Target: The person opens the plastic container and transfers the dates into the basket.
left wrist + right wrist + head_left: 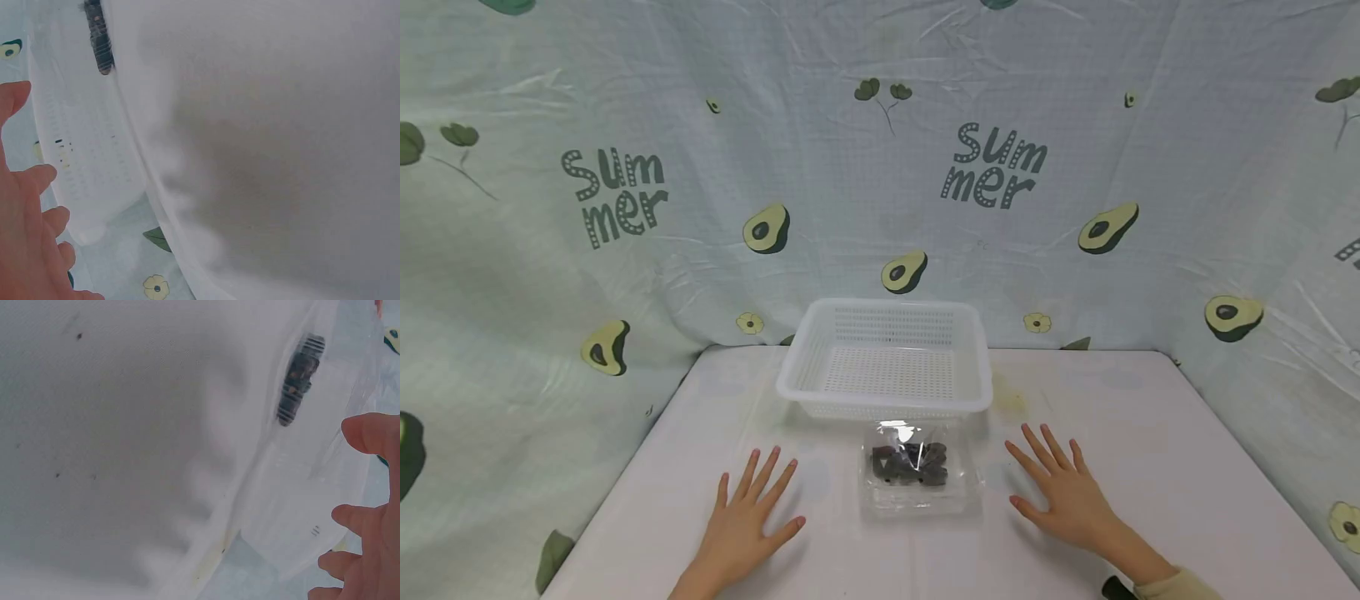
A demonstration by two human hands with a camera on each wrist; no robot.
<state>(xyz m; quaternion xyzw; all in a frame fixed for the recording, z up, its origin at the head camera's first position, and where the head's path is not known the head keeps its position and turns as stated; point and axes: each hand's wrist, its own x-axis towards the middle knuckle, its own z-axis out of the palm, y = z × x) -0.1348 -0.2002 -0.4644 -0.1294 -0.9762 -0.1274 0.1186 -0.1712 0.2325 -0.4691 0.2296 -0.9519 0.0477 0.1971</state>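
Note:
Between the two hands lies a clear plastic box (917, 500) with several dark, round-looking pieces (910, 463) inside it. My left hand (737, 525) is spread with straight fingers to the left of the box, apart from it and holding nothing. On the other side, my right hand (1063, 496) also has its fingers spread and holds nothing. Right behind the box stands a white plastic basket (887, 408) with perforated walls and nothing visible in it. Both wrist views show the dark pieces (100, 40) (300, 378) through the clear plastic, with the basket beyond.
A white-covered table (700, 433) carries everything, its far edge just behind the basket. A pale curtain (842, 167) printed with avocados and lettering hangs round the back and sides. A yellowish stain (1009, 402) marks the cloth right of the basket.

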